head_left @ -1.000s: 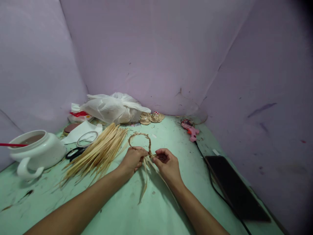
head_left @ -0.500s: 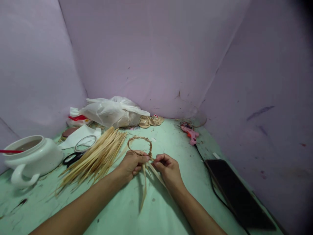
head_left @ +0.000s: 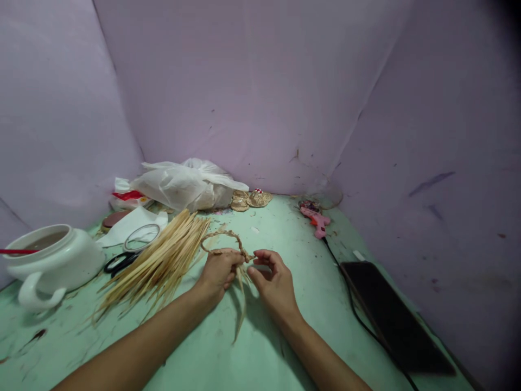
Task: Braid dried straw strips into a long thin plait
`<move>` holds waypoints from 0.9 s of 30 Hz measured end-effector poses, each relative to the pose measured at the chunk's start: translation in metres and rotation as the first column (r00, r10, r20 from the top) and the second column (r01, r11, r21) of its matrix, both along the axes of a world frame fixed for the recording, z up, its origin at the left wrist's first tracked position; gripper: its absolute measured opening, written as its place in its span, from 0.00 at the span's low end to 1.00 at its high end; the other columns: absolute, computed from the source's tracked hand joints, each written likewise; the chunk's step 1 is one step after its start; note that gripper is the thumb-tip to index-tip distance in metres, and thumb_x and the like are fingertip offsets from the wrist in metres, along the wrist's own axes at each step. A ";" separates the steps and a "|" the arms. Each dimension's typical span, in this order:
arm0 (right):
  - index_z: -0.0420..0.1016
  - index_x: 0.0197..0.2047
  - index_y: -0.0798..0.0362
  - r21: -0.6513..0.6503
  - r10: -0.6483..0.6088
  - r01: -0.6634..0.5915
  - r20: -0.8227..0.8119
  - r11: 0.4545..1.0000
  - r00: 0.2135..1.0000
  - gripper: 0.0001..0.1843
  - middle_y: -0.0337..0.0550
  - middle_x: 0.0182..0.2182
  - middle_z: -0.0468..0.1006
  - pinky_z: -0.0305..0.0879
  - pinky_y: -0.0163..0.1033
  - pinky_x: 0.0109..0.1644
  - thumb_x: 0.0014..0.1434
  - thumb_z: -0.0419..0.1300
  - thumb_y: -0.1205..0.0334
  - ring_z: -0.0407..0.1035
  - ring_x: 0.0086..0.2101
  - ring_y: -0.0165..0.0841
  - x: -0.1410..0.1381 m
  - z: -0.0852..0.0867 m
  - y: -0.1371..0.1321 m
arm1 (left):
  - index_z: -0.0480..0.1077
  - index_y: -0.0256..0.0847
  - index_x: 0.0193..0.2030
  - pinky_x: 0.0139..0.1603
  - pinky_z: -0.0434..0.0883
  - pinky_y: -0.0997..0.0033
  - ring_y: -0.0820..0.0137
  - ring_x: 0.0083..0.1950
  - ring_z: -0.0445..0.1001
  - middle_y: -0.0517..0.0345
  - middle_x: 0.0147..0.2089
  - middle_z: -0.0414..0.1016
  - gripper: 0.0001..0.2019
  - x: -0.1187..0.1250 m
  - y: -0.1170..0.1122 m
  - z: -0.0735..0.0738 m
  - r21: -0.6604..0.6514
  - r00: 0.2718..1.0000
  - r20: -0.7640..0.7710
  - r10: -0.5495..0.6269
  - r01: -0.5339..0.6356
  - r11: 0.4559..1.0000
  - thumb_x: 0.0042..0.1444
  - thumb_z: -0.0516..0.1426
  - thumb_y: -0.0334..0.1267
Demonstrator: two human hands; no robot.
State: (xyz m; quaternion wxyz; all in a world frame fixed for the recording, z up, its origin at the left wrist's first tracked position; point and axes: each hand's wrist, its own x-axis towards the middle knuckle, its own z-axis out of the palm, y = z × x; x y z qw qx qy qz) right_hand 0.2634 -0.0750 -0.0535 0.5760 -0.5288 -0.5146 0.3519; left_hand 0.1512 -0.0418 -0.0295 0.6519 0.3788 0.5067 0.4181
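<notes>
Compared with half a second ago, the braided straw ring (head_left: 241, 247) is shifted slightly toward the left edge of the table (head_left: 211, 358) and is seen at a flatter angle, and a wider gap is shown between the thumb and forefinger of the right hand (head_left: 274, 279). Near the middle of the table, the ring is held by the left hand (head_left: 222, 271), whose thumb and fingers are closed on its near side. By the right hand, the thumb is kept a little apart from the forefinger, and the ring's knotted end is met by the fingertips; whether it is pinched there cannot be told. Below the left fingers, loose pale strips (head_left: 242, 309) are hung from the work toward the near side of the table

Between the ring and the left edge, a bundle of dry straw (head_left: 163, 260) is laid slantwise. Black-handled scissors (head_left: 118, 264) are partly covered by it, and a roll of tape (head_left: 128, 241) is set just beside it, against white paper (head_left: 132, 224). Closer to the left edge, a white pot (head_left: 81, 252) is placed, with a red stick (head_left: 18, 251) reaching over its mouth. Along the far edge, a white plastic bag (head_left: 187, 184) and small woven hats (head_left: 259, 199) are lined up. Toward the far right corner, a pink glue gun (head_left: 319, 221) is laid, and its black cable (head_left: 352, 304) is run past a flat dark device (head_left: 394, 315) by the right edge
</notes>
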 end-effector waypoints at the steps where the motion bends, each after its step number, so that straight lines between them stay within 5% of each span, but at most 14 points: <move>1: 0.66 0.37 0.55 0.019 -0.011 0.010 0.061 1.000 0.998 0.14 0.44 0.33 0.70 0.66 0.36 0.35 0.43 0.58 0.67 0.66 0.33 0.31 -0.001 0.000 -0.001 | 0.61 0.37 0.18 0.10 0.39 0.80 0.84 0.10 0.44 0.70 0.10 0.51 0.04 0.001 0.000 0.000 0.001 1.000 -0.003 -0.001 0.001 1.000 0.34 0.55 0.32; 6: 0.68 0.33 0.55 0.112 -0.052 0.025 0.241 0.993 0.969 0.08 0.44 0.31 0.70 0.66 0.34 0.33 0.46 0.56 0.66 0.66 0.31 0.30 -0.004 0.001 -0.003 | 0.58 0.38 0.15 0.10 0.40 0.80 0.84 0.10 0.45 0.70 0.09 0.49 0.05 0.004 -0.003 -0.003 0.048 0.999 -0.040 -0.025 0.027 0.998 0.34 0.53 0.30; 13: 0.70 0.31 0.57 0.018 0.077 -0.084 0.242 0.996 0.967 0.07 0.43 0.26 0.72 0.66 0.33 0.30 0.46 0.56 0.65 0.67 0.25 0.28 0.003 0.002 -0.002 | 0.55 0.38 0.13 0.10 0.40 0.80 0.83 0.10 0.45 0.69 0.10 0.49 0.05 0.004 -0.002 -0.003 0.033 0.998 -0.051 -0.038 0.040 0.999 0.30 0.51 0.28; 22: 0.73 0.30 0.56 0.226 -0.008 -0.107 0.456 0.968 0.890 0.11 0.43 0.26 0.73 0.63 0.32 0.29 0.45 0.52 0.71 0.65 0.25 0.27 0.018 0.003 -0.001 | 0.53 0.38 0.10 0.11 0.38 0.79 0.83 0.09 0.42 0.69 0.07 0.44 0.06 -0.002 0.003 0.003 -0.103 0.973 -0.172 -0.153 0.137 0.985 0.28 0.49 0.27; 27: 0.71 0.27 0.56 0.028 -0.043 0.037 0.254 0.999 0.966 0.08 0.41 0.23 0.72 0.62 0.34 0.27 0.45 0.52 0.69 0.64 0.22 0.27 0.031 0.002 0.009 | 0.52 0.38 0.11 0.12 0.36 0.79 0.84 0.10 0.40 0.69 0.08 0.46 0.05 -0.009 0.005 0.010 -0.215 0.918 -0.183 -0.351 0.311 0.926 0.27 0.49 0.28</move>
